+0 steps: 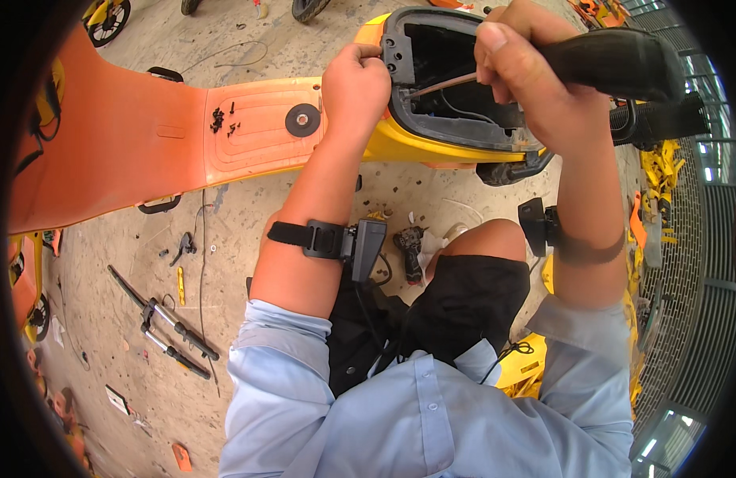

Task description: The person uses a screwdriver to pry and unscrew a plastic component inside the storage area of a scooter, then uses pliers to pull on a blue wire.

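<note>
My right hand [535, 72] is closed around a screwdriver [441, 86] with a thin metal shaft and a thick black handle. The shaft slants left, its tip reaching the inner corner of a black-rimmed compartment [456, 135] in a yellow and orange scooter body [400, 143]. Against that compartment's left edge lies my left hand [358, 86], its fingers curled beside a black plate [396, 60] with holes. Those fingertips are hidden. On the orange footboard [260, 99], left of my left hand, are several small black screws [217, 120] and a black disc [303, 119] with a light centre.
A power drill [412, 248] lies on the floor by my knee. A front fork [165, 323], a brake lever [183, 248] and a yellow strip [181, 285] lie lower left. Yellow parts [663, 179] are heaped along the right. A wheel [107, 22] stands at the upper left.
</note>
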`<state>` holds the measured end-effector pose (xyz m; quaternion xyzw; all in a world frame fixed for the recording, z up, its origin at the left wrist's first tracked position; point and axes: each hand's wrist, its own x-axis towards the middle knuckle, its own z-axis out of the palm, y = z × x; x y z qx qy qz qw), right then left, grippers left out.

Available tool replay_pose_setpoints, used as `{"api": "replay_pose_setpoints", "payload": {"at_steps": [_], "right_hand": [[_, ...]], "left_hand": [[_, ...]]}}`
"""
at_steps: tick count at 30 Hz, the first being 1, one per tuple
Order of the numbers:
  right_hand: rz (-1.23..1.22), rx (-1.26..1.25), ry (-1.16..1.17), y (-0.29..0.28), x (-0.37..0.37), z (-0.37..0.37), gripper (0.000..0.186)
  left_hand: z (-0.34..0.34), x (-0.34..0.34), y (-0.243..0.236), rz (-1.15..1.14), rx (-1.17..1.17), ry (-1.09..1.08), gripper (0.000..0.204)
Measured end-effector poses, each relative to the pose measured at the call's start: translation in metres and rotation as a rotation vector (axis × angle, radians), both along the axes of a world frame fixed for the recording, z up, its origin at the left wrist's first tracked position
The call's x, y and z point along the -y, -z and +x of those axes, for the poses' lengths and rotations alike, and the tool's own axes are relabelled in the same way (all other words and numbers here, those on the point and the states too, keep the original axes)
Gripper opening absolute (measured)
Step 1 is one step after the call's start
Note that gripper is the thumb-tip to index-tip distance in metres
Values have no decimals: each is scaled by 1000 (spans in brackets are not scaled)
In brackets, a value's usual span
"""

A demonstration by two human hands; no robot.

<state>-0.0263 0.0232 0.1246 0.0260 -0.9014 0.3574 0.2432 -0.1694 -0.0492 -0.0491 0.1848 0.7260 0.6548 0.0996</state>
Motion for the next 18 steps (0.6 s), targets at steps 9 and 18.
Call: {"api": "replay_pose_setpoints", "payload": {"at_steps": [9,18], "right_hand": [[109,-9,33,-2,7,-1,27],[17,-14,14,0,0,1,27]], "left_hand": [[-1,2,-1,-6,4,4,30],[-2,0,0,-5,18,16,30]]}}
